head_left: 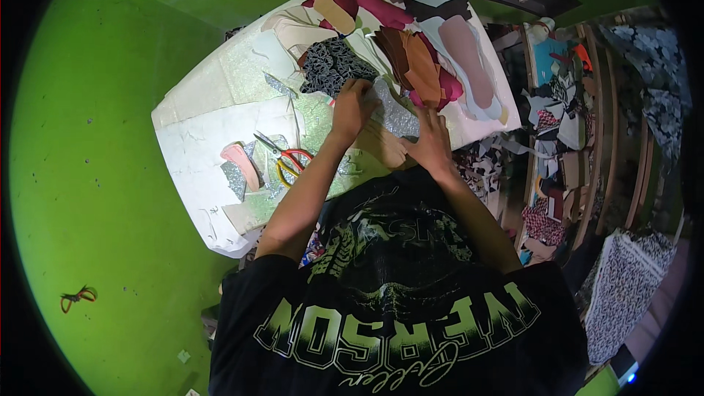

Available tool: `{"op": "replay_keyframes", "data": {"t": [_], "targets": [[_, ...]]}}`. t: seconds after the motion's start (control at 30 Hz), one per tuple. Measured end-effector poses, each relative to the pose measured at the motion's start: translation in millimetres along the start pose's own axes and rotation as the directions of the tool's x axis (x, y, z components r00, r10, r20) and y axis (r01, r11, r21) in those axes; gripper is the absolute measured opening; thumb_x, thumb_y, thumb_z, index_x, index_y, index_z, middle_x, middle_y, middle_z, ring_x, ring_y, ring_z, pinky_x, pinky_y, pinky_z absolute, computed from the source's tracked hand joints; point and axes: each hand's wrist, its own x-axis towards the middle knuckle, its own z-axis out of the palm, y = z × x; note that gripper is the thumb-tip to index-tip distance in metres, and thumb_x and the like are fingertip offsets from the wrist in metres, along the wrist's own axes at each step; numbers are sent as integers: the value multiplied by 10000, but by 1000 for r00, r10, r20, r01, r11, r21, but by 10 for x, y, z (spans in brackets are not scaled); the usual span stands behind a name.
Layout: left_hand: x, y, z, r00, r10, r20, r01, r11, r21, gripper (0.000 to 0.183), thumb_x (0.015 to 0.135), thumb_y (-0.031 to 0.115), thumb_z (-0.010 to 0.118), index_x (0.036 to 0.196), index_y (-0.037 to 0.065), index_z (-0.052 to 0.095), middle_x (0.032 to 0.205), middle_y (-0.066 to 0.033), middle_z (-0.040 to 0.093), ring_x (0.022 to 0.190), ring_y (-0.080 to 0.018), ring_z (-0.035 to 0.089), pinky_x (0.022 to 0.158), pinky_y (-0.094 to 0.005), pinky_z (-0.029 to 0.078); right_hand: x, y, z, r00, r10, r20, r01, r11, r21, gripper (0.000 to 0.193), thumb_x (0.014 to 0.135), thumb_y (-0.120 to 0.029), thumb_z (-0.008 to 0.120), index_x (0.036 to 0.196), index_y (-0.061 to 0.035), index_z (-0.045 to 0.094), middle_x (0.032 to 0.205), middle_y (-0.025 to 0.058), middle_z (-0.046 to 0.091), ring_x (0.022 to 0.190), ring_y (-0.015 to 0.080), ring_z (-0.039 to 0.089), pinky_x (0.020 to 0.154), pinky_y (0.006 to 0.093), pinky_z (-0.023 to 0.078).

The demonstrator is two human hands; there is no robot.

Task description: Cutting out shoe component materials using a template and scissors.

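Observation:
A grey glittery piece of sheet material (397,111) lies between my two hands on the table. My left hand (353,114) has its fingers bent over the left edge of that piece, close to a black-and-grey patterned piece (334,64). On the other side, my right hand (431,145) rests at the right edge, fingers stretched out and thumb apart. A tan piece (383,148) lies just below the grey one. Left of my left forearm are scissors (286,158) with one red and one yellow handle, blades apart.
Brown cut pieces (415,66), dark red pieces (378,1) and a mauve sole-shaped piece (468,59) are stacked along the table's far side. A curved pink piece (242,163) lies on the white table cover (194,154). Scrap-filled wooden shelving (595,125) stands at right, a green wall (110,139) at left.

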Motion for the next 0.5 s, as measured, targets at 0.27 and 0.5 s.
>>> {"op": "replay_keyframes", "data": {"t": [0.27,0.5], "targets": [[96,110,41,975,-218,44,223,957,-184,331,711,139,824,961,3,655,832,-150,664,732,-225,645,680,-344,503,228,355,298,993,78,89,-104,935,339,506,672,-125,832,1076,14,562,984,224,643,960,413,622,813,460,486],[235,-19,-5,910,-342,235,365,929,-59,324,749,183,824,1000,14,708,783,-111,693,697,-141,657,654,-310,504,313,300,247,955,238,179,-289,885,366,322,766,-169,767,962,39,618,895,263,666,878,436,648,749,471,490]]}}
